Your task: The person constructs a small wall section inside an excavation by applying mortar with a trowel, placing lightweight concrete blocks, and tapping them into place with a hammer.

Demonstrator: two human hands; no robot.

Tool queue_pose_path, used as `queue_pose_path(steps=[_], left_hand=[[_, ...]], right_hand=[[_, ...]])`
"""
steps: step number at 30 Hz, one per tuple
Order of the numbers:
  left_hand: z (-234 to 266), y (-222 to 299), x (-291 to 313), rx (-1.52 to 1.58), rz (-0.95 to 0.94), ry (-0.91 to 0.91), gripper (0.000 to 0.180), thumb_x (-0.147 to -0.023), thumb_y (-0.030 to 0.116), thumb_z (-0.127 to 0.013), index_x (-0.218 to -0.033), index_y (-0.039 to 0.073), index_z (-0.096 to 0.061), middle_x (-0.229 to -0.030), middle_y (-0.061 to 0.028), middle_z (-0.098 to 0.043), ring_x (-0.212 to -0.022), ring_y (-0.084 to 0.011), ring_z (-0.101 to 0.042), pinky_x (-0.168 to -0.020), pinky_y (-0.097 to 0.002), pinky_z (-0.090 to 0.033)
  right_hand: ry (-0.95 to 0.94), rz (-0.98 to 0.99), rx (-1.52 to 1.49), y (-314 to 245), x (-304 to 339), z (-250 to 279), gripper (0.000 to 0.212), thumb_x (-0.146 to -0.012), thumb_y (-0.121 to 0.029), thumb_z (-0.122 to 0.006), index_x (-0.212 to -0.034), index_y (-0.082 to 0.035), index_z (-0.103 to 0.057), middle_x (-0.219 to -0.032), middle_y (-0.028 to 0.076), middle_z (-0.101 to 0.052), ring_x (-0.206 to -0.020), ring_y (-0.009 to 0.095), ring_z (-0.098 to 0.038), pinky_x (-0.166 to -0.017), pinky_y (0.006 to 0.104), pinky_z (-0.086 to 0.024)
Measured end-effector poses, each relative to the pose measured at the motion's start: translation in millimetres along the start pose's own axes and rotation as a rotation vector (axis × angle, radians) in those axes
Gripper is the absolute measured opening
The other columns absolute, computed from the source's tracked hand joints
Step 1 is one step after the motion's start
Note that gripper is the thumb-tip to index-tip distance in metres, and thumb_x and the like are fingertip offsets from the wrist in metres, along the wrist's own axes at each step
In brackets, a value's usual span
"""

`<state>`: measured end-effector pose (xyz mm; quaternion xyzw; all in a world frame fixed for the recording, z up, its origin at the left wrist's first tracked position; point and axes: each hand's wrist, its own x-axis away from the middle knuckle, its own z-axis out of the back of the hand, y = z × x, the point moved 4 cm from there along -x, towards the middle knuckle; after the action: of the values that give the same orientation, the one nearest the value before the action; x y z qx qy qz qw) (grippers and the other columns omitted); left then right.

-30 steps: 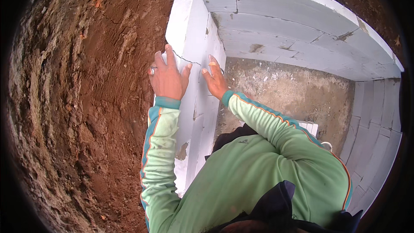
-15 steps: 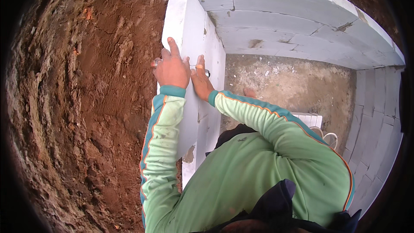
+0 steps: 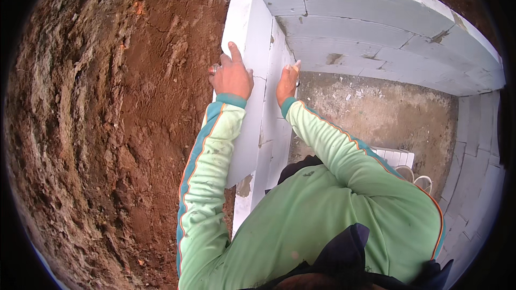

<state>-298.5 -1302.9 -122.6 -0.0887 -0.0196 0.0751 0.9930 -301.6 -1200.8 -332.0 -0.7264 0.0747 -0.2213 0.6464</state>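
Note:
A long white building block (image 3: 248, 40) lies along the top of the low wall that runs away from me on the left. My left hand (image 3: 232, 78) rests on its upper part, index finger stretched forward, the other fingers bent over the outer edge; a ring shows on one finger. Beside the wall's inner side is my right hand (image 3: 287, 81), its fingers pointing forward and partly apart, holding nothing. I cannot tell whether it touches the lower blocks (image 3: 271, 107). A crack line shows on the block's inner face between the two hands.
A far wall (image 3: 371, 0) of white blocks with grey mortar joins at the corner; another wall (image 3: 475, 129) stands right. Between them, the rough concrete floor (image 3: 376, 107) holds white chips. Pale blocks (image 3: 395, 157) lie near my right arm. Reddish soil (image 3: 134, 129) rises outside left.
My right hand has come off the block and moved right, its fingers now pointing forward. My left hand stays on the block. The whole view has shifted slightly.

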Motion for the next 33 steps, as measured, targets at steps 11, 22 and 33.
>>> queue_pose_path(steps=[11, 22, 33], left_hand=[[16.1, -18.8, 34.6, 0.15, -0.029, 0.129, 0.09, -0.089, 0.04, -0.076, -0.16, 0.007, -0.031, -0.139, -0.0275, -0.056, -0.125, -0.0474, -0.059, -0.098, -0.0536, -0.053], [-17.3, -81.6, 274.6, 0.453, -0.104, 0.765, 0.051, -0.096, 0.017, -0.068, -0.14, -0.005, -0.058, -0.143, -0.0226, -0.06, -0.136, -0.0414, -0.052, -0.114, -0.0504, -0.04], [-57.1, -79.8, 267.0, 0.273, -0.267, 0.677, 0.048, -0.102, 0.032, -0.066, -0.138, 0.0, -0.064, -0.137, -0.023, -0.063, -0.126, -0.0376, -0.06, -0.106, -0.05, -0.048]], right_hand=[[-0.302, 0.018, 0.289, 52.8, 52.2, 74.0, 0.076, -0.11, -0.052, -0.029, -0.162, 0.003, -0.022, -0.169, 0.024, -0.02, -0.16, 0.036, -0.011, -0.129, 0.0426, -0.013], [-0.562, -0.154, 1.244, 272.7, 177.0, 547.5, 0.056, -0.105, -0.045, -0.044, -0.116, 0.005, -0.067, -0.12, 0.034, -0.065, -0.113, 0.05, -0.062, -0.099, 0.0536, -0.047], [-0.214, -0.931, 1.074, 392.3, 401.5, 645.5, 0.06, -0.093, -0.05, -0.062, -0.123, 0.002, -0.067, -0.121, 0.03, -0.068, -0.12, 0.045, -0.064, -0.103, 0.0507, -0.05]])
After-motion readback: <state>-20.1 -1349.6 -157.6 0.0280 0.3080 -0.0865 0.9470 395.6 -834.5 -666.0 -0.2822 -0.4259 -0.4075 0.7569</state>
